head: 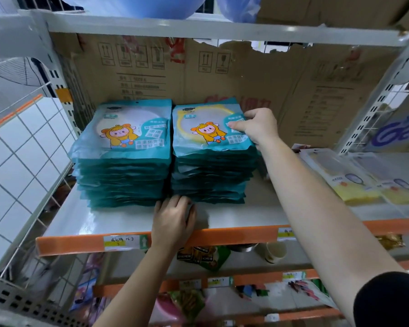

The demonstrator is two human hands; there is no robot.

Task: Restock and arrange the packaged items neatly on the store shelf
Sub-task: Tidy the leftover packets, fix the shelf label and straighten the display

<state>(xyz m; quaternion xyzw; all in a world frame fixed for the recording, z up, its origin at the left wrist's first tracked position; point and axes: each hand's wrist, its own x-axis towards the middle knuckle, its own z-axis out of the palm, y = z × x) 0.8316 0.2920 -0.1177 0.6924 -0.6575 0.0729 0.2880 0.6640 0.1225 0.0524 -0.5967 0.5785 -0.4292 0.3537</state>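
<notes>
Two tall stacks of teal packets with a cartoon figure stand side by side on the grey shelf. The left stack shows a white disc on top, the right stack a yellow ring. My right hand grips the right edge of the right stack's top packet, thumb on its face and fingers round its side. My left hand lies on the shelf at the foot of the stacks, its fingertips touching the bottom packets where the two stacks meet.
Flattened cardboard lines the back of the shelf. Clear-wrapped yellow packs lie at the right. An orange price strip edges the shelf front, with snack bags on lower shelves. A wire grid and white tiled wall are at the left.
</notes>
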